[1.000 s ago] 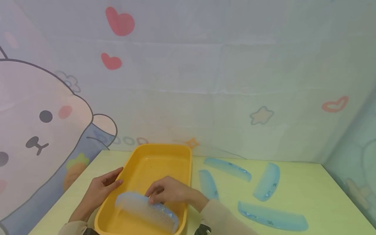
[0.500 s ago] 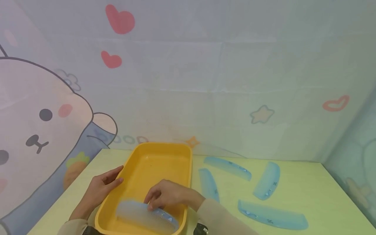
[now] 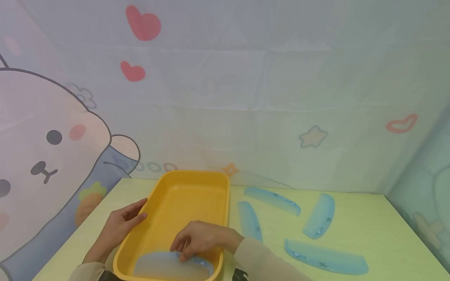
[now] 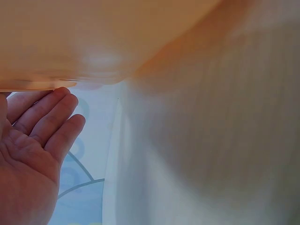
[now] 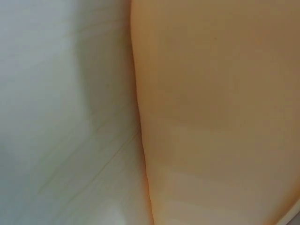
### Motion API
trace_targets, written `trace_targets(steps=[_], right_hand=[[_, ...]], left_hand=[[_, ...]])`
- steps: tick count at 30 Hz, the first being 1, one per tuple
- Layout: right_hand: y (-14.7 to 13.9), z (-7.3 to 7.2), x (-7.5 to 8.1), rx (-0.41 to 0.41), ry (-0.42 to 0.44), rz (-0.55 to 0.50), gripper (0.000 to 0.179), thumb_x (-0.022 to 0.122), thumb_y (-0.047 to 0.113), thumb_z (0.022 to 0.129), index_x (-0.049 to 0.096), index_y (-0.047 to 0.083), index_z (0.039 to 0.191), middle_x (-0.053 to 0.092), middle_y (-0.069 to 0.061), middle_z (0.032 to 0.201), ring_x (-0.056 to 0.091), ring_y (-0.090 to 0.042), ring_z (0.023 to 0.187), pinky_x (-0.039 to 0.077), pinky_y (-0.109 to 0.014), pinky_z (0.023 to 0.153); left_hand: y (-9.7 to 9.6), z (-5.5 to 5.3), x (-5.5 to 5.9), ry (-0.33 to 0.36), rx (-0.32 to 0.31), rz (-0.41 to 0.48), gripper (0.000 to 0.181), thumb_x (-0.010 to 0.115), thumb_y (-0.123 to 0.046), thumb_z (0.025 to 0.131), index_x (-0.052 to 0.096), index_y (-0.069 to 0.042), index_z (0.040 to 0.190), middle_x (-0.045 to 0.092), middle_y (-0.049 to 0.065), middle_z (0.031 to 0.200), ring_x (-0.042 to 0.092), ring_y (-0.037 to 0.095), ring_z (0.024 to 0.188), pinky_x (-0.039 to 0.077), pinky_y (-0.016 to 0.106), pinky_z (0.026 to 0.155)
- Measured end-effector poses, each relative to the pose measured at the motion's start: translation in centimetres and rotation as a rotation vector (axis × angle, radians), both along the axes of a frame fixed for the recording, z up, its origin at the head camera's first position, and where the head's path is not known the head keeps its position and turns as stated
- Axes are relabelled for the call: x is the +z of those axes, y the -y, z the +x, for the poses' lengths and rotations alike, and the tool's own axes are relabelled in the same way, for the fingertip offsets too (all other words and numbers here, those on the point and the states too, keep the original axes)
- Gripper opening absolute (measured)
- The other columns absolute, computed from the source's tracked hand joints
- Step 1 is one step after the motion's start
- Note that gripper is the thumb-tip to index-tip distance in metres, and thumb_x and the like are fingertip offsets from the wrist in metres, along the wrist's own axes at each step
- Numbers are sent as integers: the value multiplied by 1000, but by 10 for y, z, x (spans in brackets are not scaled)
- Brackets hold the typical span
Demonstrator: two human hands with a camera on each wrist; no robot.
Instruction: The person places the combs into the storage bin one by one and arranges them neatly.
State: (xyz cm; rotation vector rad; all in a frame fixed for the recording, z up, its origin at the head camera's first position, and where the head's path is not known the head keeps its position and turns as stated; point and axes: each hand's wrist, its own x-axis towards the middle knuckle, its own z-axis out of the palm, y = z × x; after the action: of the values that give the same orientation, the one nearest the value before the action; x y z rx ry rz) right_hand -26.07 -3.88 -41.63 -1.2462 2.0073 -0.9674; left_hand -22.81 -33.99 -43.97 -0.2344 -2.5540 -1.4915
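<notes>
My right hand (image 3: 198,238) pinches a translucent blue comb (image 3: 165,264) by its printed spine, between thumb and fingers. The comb lies low inside the front end of a yellow plastic tray (image 3: 228,218), its teeth towards me. My left hand (image 3: 121,224) rests at the tray's left rim, with the thumb at the top edge. In the left wrist view the left fingers (image 4: 51,119) are nearly straight, fingertips at the underside of the rim. The right wrist view has only the tray's side (image 5: 211,112) and the tabletop; the right hand is out of it.
To the right of the tray several more blue combs lie on the pale yellow table (image 3: 379,226): a back one (image 3: 272,201), an upright-lying one (image 3: 320,216), a long front one (image 3: 327,257). One comb (image 3: 250,221) is close to the tray. A printed cloth (image 3: 218,97) hangs behind.
My right hand has moved down and slightly towards me with the comb, which sits lower in the tray and nearer its front wall. The left hand has stayed at the rim.
</notes>
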Motion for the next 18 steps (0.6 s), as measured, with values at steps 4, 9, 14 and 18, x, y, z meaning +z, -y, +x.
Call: trace_targets(steps=[4, 9, 14, 18], right_hand=[[1, 0, -1, 6, -67, 21, 24, 83, 5, 94, 81, 6, 118, 77, 10, 98, 66, 4, 84, 55, -14, 79], [2, 1, 0, -9, -191, 47, 25, 85, 9, 92, 81, 7, 116, 74, 14, 91, 63, 6, 81, 53, -12, 76], [4, 3, 2, -29, -267, 47, 20, 87, 10, 91, 82, 8, 110, 71, 16, 84, 61, 7, 76, 52, -10, 73], [6, 5, 2, -26, -320, 45, 17, 88, 11, 90, 83, 10, 106, 72, 16, 84, 59, 10, 75, 51, -8, 71]], left_hand=[[0, -1, 0, 4, 1, -3, 56, 71, -21, 106, 53, 2, 154, 56, 27, 149, 59, -9, 113, 57, 18, 88], [0, -1, 0, 13, 5, -5, 56, 71, -21, 106, 53, 1, 155, 56, 26, 149, 60, -9, 113, 57, 19, 88], [1, -2, 0, 6, 6, -16, 57, 71, -21, 106, 54, 1, 154, 57, 27, 149, 60, -9, 112, 57, 19, 88], [1, -1, -1, 4, 6, -24, 57, 71, -24, 106, 53, 2, 154, 57, 26, 148, 61, -9, 112, 57, 19, 87]])
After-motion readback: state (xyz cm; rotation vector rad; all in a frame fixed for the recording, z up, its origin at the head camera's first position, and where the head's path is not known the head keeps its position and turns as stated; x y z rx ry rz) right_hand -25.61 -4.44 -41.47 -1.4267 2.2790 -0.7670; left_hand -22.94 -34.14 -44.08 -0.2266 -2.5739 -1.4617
